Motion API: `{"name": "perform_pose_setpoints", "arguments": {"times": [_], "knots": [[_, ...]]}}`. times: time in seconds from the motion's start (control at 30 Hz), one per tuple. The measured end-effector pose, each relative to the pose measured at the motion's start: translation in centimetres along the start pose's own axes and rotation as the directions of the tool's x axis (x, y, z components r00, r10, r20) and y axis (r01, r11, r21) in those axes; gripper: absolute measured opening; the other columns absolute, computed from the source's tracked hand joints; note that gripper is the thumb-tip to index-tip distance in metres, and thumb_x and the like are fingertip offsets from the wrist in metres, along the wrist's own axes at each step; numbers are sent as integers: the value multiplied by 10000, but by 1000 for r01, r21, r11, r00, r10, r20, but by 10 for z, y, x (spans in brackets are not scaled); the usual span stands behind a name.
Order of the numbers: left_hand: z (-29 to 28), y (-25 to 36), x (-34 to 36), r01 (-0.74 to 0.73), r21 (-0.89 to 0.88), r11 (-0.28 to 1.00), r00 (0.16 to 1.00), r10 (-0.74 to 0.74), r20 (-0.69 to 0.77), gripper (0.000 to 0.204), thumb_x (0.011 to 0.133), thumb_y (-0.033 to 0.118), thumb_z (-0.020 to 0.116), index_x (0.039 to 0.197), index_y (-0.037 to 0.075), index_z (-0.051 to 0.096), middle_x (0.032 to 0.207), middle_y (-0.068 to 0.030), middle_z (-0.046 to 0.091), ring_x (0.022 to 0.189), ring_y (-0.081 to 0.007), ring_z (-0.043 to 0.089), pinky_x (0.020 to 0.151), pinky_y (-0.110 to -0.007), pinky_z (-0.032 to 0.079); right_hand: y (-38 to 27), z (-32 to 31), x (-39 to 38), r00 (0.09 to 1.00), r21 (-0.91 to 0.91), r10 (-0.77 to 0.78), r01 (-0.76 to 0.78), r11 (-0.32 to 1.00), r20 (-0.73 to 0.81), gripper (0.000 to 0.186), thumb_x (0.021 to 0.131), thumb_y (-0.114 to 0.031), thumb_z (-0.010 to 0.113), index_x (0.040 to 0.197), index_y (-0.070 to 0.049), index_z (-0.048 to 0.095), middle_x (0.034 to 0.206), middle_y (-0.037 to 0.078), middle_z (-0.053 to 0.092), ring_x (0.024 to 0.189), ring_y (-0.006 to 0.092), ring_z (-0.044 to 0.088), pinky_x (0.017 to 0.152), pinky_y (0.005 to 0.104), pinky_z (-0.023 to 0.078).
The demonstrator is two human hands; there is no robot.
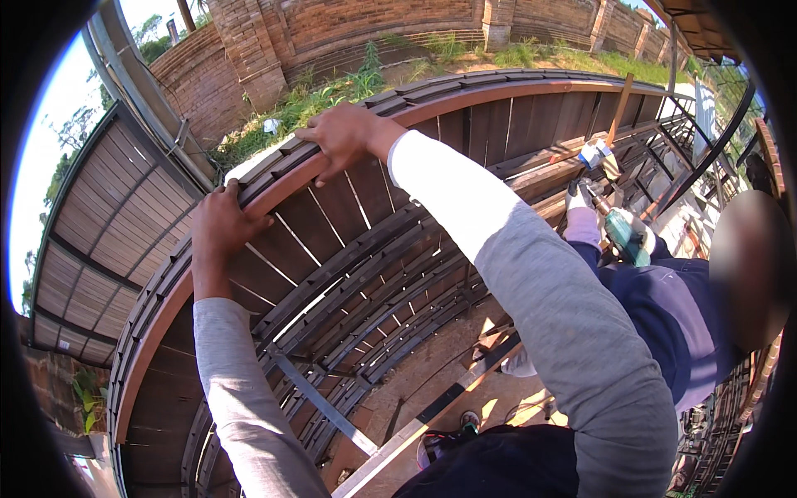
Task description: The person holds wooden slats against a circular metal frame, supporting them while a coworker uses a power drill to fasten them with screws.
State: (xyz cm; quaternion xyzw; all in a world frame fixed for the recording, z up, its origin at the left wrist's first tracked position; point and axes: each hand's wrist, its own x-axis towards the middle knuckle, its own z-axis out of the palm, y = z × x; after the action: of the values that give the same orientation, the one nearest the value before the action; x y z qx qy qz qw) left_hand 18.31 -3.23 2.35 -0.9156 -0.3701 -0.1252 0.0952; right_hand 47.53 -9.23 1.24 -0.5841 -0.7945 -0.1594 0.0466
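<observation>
A curved reddish-brown wooden rail runs along the top of a bowed wall of dark upright boards. My left hand is closed over this top edge, fingers on the far side and thumb on the near face. Farther right along the same edge, my right hand grips it too, its fingers lying across the dark slats on the outer side. Parts of the fingers of both hands are hidden behind the rail.
At the right a co-worker in a dark top holds a green power tool. Curved dark metal ribs line the wall's inner side. A long beam slants below me. A slatted gate stands left, a brick wall beyond.
</observation>
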Motion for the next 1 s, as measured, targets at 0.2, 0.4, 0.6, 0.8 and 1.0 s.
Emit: {"name": "perform_pose_setpoints", "arguments": {"times": [0.2, 0.4, 0.6, 0.8, 1.0], "knots": [[5, -5, -1, -24, -8, 1000, 998, 23, -51, 817, 697, 518, 930, 1267, -7, 673, 1062, -217, 771, 1013, -403, 751, 913, -507, 587, 1, -1, 2, 1000, -2, -5, 5, 1000, 1, 1020, 703, -759, 842, 1425, -69, 633, 1154, 186, 728, 1061, 396, 738, 898, 508, 602], [6, -5, 0, -23, -7, 1000, 999, 23, -44, 845, 697, 523, 927, 1297, -13, 669, 1065, -219, 768, 1021, -400, 748, 917, -504, 583, 1, 1, 1, 1000, 10, -2, 2, 1000, -14, 1028, 692, -759, 849, 1426, -70, 636, 1176, 173, 730, 1072, 398, 736, 903, 508, 601], [4, -3, 0, -6, 6, 1000, 1000, 6, -26, 831, 692, 526, 927, 1272, -12, 672, 1045, -227, 773, 1018, -405, 751, 911, -506, 586, 1, 3, 0, 999, -17, 5, -6, 1000, -49, 1053, 693, -772, 837, 1455, -75, 627, 1211, 165, 729, 1092, 383, 734, 910, 500, 600], [2, -1, 1, -2, 0, 1000, 1000, 2, -15, 816, 689, 533, 928, 1248, -4, 675, 1039, -226, 773, 1007, -407, 753, 909, -508, 589, 1, 2, -2, 999, -5, 6, -6, 1000, -33, 1055, 695, -767, 835, 1469, -82, 622, 1199, 162, 735, 1081, 379, 740, 901, 499, 602], [1, 0, 1, 3, 5, 1000, 1000, -3, -12, 826, 688, 528, 928, 1268, -2, 674, 1052, -226, 772, 1010, -405, 754, 913, -506, 590, 2, 2, -3, 999, -13, 6, -6, 1000, -49, 1039, 698, -766, 833, 1458, -86, 631, 1183, 163, 738, 1074, 375, 743, 892, 494, 605]]}}
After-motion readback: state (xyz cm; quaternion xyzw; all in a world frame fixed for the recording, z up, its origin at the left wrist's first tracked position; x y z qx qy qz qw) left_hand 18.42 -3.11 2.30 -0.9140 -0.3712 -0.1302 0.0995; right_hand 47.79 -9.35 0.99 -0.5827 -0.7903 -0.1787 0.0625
